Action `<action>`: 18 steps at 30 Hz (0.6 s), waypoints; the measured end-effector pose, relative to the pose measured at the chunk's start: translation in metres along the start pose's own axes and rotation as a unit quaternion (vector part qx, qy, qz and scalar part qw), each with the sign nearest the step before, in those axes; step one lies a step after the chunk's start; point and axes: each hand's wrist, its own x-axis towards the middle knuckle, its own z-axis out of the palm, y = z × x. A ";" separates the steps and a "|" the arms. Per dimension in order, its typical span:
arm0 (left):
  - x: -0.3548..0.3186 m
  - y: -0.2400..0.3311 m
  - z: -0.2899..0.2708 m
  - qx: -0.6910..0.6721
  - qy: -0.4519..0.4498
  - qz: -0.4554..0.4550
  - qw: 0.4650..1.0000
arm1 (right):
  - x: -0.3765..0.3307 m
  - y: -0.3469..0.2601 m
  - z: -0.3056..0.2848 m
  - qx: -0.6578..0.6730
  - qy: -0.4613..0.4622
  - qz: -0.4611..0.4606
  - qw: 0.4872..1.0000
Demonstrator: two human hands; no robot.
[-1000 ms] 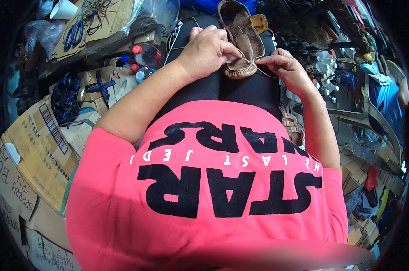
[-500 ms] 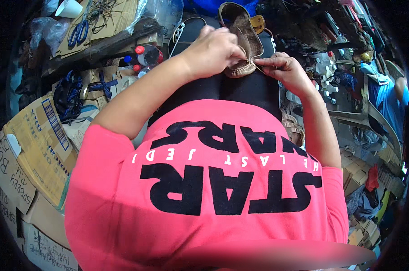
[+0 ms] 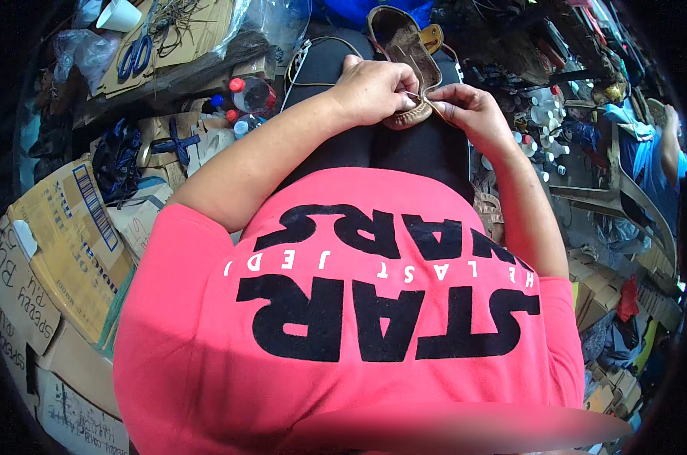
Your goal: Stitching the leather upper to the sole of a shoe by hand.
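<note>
A brown leather moccasin (image 3: 417, 59) rests on my black-clad thighs, its stitched toe toward me and its opening facing up. At the gathered seam above the toe, my left hand (image 3: 375, 89) is closed in a pinch on a thin tan lace (image 3: 414, 95). My right hand (image 3: 469, 112) pinches at the same seam from the other side, its fingertips closed on the lace close to the left ones. Part of the toe is hidden behind my left fingers. To the left, a slack loop of thin cord (image 3: 319, 83) lies across my thigh.
Blue-handled scissors (image 3: 135, 58) lie on cardboard at the upper left, near a white cup (image 3: 119, 14). A red-capped bottle (image 3: 254, 95) stands left of my legs. Cardboard boxes (image 3: 59, 250) fill the left side. Small bottles (image 3: 544, 114) and a person in blue (image 3: 650, 159) are at right.
My left hand has moved slightly right and down, closer to my right hand. My right fingers have curled in at the seam. More of the cord shows on the left thigh.
</note>
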 end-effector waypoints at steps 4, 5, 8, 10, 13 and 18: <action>0.006 0.008 -0.005 -0.050 -0.044 0.034 0.997 | 0.005 -0.011 -0.006 -0.102 -0.025 0.027 0.994; 0.006 0.013 -0.008 0.015 -0.053 0.070 0.996 | 0.006 -0.012 -0.007 -0.128 -0.037 0.029 0.991; 0.007 0.013 -0.010 0.116 -0.042 0.140 0.982 | 0.005 -0.014 -0.007 -0.148 -0.047 0.042 0.987; 0.003 0.008 -0.014 0.121 -0.023 0.191 0.974 | 0.003 -0.010 -0.010 -0.095 -0.063 0.020 0.993; -0.006 -0.004 -0.024 0.162 -0.007 0.193 0.968 | -0.006 0.004 -0.026 -0.059 -0.026 -0.002 0.998; -0.008 0.000 -0.016 0.095 -0.033 0.142 0.985 | -0.016 0.008 -0.022 -0.231 0.052 -0.148 0.960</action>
